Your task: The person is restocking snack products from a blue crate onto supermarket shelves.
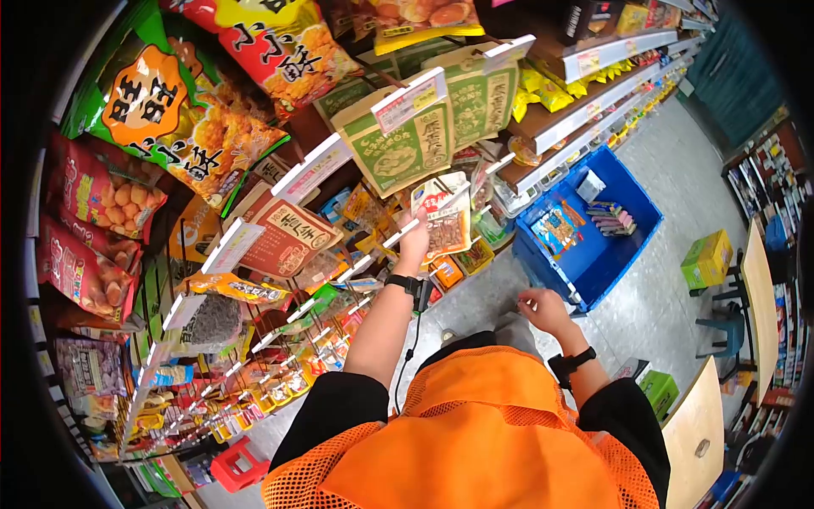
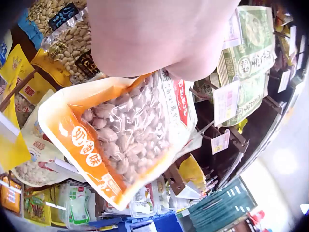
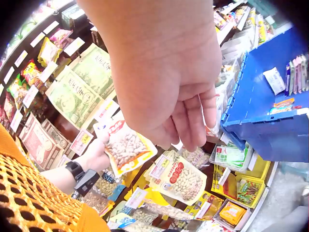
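**Left hand has the nut packet, left of the crate**

Head: your left hand (image 1: 414,246) grips the nut packet (image 1: 446,222), left of the blue crate (image 1: 612,254). Your right hand (image 1: 543,310) hangs loosely curled and empty, just beside the crate.

Left wrist: the packet (image 2: 125,140) slants lengthwise below the hand (image 2: 159,34).

Right wrist: the packet (image 3: 126,147) lies well left of the crate (image 3: 270,128), so your left hand is nearer.

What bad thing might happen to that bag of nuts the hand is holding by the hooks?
1. Only the left hand grips the nut bag, by one edge, so it might slip and fall.
2. Other packets hang crowded around it on hooks; the bag may snag or knock one off.
3. The blue crate sits on the floor close by the person, so a sideways step might mean a trip.
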The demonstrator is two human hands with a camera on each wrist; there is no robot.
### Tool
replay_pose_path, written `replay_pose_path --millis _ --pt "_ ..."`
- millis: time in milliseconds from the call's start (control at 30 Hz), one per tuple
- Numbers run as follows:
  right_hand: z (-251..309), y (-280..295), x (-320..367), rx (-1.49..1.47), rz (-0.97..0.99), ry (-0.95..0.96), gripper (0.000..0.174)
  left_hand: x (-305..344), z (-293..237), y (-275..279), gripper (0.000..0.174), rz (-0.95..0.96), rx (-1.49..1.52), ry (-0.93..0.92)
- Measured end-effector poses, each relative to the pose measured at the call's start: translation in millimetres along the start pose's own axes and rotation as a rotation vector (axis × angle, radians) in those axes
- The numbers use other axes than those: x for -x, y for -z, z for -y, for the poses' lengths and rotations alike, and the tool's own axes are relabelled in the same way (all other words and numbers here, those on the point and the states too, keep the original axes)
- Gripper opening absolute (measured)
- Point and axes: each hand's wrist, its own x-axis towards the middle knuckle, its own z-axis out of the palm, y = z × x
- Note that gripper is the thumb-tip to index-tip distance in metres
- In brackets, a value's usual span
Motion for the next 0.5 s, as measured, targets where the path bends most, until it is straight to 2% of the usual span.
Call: replay_pose_path --millis 33,67,133,200,233,267,400,500 --pt "-2.0 1.4 4.3 -0.006 0.005 -0.003 0.018 4.1 -11.7 3.7 0.029 0.022 -0.017 0.08" --pt "-4.5 1.0 6.4 -0.005 -0.008 -0.028 0.018 9.7 -23.7 1.8 0.032 0.012 0.119 0.219" --pt "-2.7 -0.6 5.8 0.024 -0.017 -0.023 0.019 15.6 -14.0 -3.9 0.036 0.002 0.381 0.383" --pt "1.7 2.2 6.4 0.032 -0.03 -0.032 0.019 13.2 14.0 -12.2 0.038 0.05 0.755 0.38" --pt "4.0 4.7 4.5 0.04 -0.029 -0.004 0.019 13.8 13.6 -11.0 0.044 0.065 0.771 0.421" --pt "6.4 8.1 3.3 0.042 -0.045 -0.026 0.019 14.6 13.1 -10.1 0.042 0.111 0.807 0.457" --pt "12.4 20.9 1.1 0.0 -0.066 0.006 0.017 17.3 -9.9 -6.2 0.042 0.15 0.825 0.424" --pt "9.5 28.4 -3.5 0.013 -0.094 0.052 0.014 4.7 18.2 -5.7 0.041 0.215 0.889 0.474"
